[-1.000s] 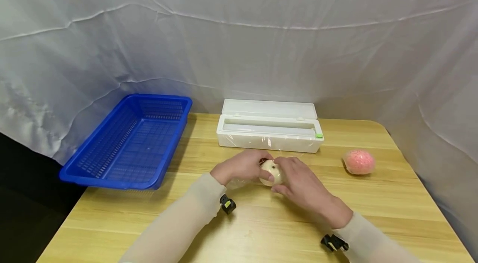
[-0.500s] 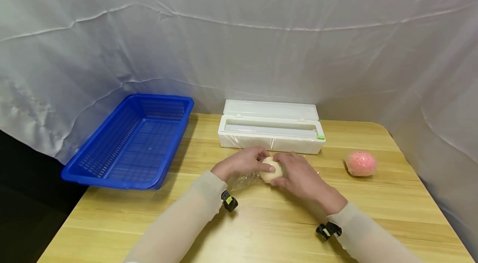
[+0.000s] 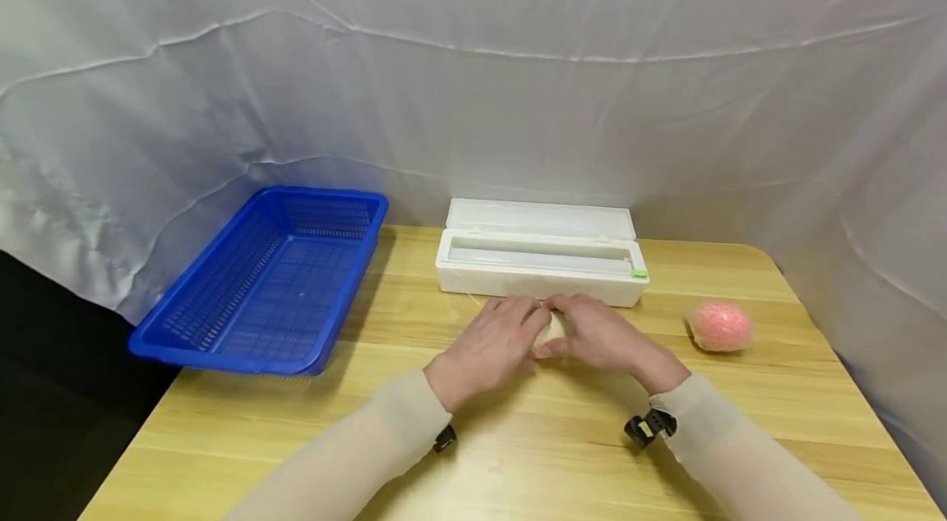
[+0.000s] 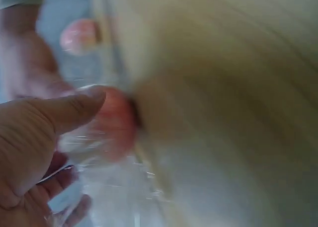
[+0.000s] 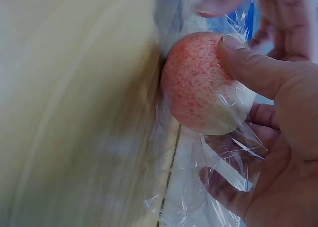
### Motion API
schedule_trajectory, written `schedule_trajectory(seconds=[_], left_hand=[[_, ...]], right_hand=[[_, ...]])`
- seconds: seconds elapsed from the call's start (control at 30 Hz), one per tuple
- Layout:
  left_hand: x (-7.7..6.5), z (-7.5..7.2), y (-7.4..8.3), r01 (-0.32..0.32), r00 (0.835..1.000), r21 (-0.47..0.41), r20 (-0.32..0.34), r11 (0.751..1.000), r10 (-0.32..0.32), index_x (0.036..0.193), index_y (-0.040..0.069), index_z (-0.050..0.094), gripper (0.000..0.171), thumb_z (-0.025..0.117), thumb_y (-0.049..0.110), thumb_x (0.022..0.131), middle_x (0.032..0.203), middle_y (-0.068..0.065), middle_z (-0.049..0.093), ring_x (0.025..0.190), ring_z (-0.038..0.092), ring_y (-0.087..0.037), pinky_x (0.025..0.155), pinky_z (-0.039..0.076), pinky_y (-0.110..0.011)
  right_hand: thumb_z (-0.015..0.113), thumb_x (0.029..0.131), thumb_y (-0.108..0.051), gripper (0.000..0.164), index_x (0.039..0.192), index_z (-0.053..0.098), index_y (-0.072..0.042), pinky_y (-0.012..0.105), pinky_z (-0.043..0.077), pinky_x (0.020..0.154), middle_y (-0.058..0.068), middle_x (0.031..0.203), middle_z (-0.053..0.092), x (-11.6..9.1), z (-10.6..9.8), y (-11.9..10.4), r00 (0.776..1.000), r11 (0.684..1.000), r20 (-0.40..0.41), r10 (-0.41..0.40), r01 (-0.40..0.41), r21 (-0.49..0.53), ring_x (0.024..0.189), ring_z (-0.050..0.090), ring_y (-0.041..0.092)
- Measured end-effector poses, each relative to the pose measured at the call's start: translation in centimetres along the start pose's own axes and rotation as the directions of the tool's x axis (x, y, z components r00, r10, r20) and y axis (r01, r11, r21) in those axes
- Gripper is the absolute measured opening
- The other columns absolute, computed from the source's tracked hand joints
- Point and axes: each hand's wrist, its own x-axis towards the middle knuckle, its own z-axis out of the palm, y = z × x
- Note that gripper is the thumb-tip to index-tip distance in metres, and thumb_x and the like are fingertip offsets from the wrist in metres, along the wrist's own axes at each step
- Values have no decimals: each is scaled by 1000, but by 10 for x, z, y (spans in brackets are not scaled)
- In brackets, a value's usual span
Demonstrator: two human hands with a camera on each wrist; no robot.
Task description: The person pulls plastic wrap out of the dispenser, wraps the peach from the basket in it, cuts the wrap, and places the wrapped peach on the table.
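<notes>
A round red-and-cream fruit (image 5: 196, 83), like a peach or apple, stands low over the table between both hands. Clear plastic wrap (image 5: 164, 197) lies around and below it, loose in places. My right hand (image 3: 602, 336) holds the fruit; its thumb presses the red side and its fingers curl behind. From the left, my left hand (image 3: 491, 344) reaches to the fruit, with wrap caught about its curled fingers in the left wrist view. That view is blurred, and the left thumb overlaps the fruit there. In the head view only a cream patch shows between the hands.
Behind the hands stands a white wrap dispenser box (image 3: 547, 283), lid up, with a roll inside and a green slider. A blue basket (image 3: 222, 361) sits on the left. A pink wrapped fruit (image 3: 721, 327) lies on the right of the wooden table (image 3: 740, 422).
The fruit has turned in the hands, its cream end less visible. My left hand has come over it from the left and now covers much of it. The right hand has shifted slightly forward.
</notes>
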Motion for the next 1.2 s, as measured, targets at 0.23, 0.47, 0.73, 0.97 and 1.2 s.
schedule_trajectory(seconds=[0.23, 0.47, 0.73, 0.97, 1.2], left_hand=[[5, 18, -4, 19, 1000, 7, -24, 1000, -18, 139, 16, 52, 75, 91, 44, 80, 131, 0, 59, 123, 59, -20, 105, 52, -37], [20, 16, -11, 73, 997, -99, 16, 992, -72, 138, 14, 60, 67, 89, 43, 85, 129, -1, 66, 118, 63, -19, 107, 52, -34], [37, 8, -31, 205, 971, -276, 180, 939, -159, 137, 15, 62, 62, 88, 38, 85, 134, -1, 69, 121, 65, -18, 106, 52, -32], [43, 2, -36, 238, 958, -253, 219, 938, -184, 141, 17, 65, 62, 86, 40, 87, 137, 2, 70, 116, 63, -17, 99, 52, -32], [44, -3, -32, 201, 956, -67, 230, 977, -181, 146, 19, 62, 70, 77, 55, 88, 142, -1, 66, 119, 55, -23, 96, 51, -38]], right_hand=[[84, 89, -43, 60, 133, 64, -8, 51, 55, 98, 9, 120, 73, 5, 2, 5, 1000, 997, 19, 6, -7, 81, 109, 67, 26], [83, 91, -38, 64, 141, 61, -5, 57, 52, 105, 14, 133, 69, -1, 7, 10, 996, 999, -79, -40, 40, 8, 121, 65, 34], [94, 78, -35, 81, 139, 54, -2, 60, 54, 93, 20, 132, 66, -5, 22, 9, 946, 962, -266, -184, 117, -249, 123, 61, 42], [90, 84, -36, 71, 137, 57, -2, 62, 51, 98, 20, 136, 67, 3, 22, 12, 947, 961, -283, -151, 73, -266, 126, 61, 43], [86, 88, -38, 70, 141, 59, -2, 64, 46, 106, 18, 139, 67, 8, 16, 17, 970, 977, -233, -68, 17, -214, 131, 60, 43]])
